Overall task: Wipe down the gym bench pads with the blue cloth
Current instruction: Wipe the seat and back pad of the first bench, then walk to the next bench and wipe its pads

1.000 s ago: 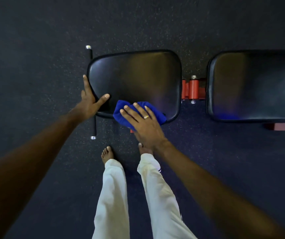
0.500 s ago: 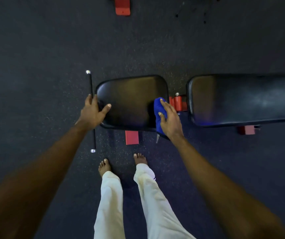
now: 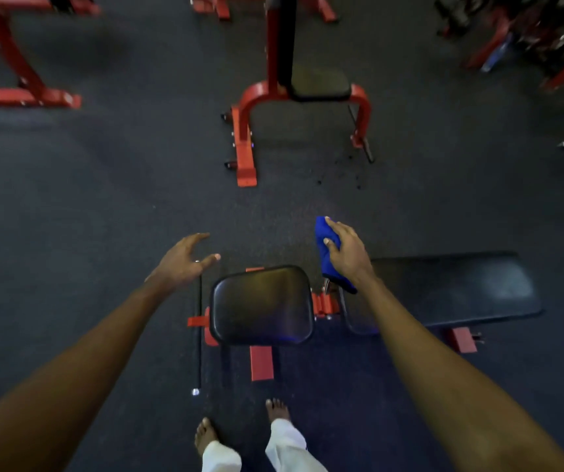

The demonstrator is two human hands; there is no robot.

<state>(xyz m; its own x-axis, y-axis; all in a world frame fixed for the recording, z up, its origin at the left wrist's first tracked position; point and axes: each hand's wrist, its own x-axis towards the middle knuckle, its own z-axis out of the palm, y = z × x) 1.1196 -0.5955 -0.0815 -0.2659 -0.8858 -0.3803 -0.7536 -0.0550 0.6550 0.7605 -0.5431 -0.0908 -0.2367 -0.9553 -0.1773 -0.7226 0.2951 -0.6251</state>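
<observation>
My right forearm crosses the near-left end of the long pad (image 3: 461,291), so that corner is hidden from me. The lower tip of the blue cloth (image 3: 324,257) overlaps the same end, and I cannot tell whether it touches the pad or hangs just above it. The right hand (image 3: 348,256) grasps the cloth, thumb laid across its front and fingers behind. The folded fabric runs from past the fingertips down beside the wrist, over the gap between the two pads.

The left hand (image 3: 185,264) holds nothing. Its fingers are spread and loosely bent over the floor (image 3: 69,233), just beyond the far-left corner of the seat pad (image 3: 262,304).

The gear at the top right is blurred and cut off by the edge; I make out only red tubes and dark shapes.

The seat pad is a rounded rectangle of glossy black vinyl. The long pad looks flatter and duller, with a pale patch toward its right end. A red painted steel frame (image 3: 323,305) joins them. A thin dark bar (image 3: 200,335) with a bright metal cap at its near end runs along the seat pad's left side. The cloth is bright and soft-looking, and the floor is dark speckled rubber. Bare feet (image 3: 205,434) and white trousers (image 3: 285,447) are cut off at the bottom.
</observation>
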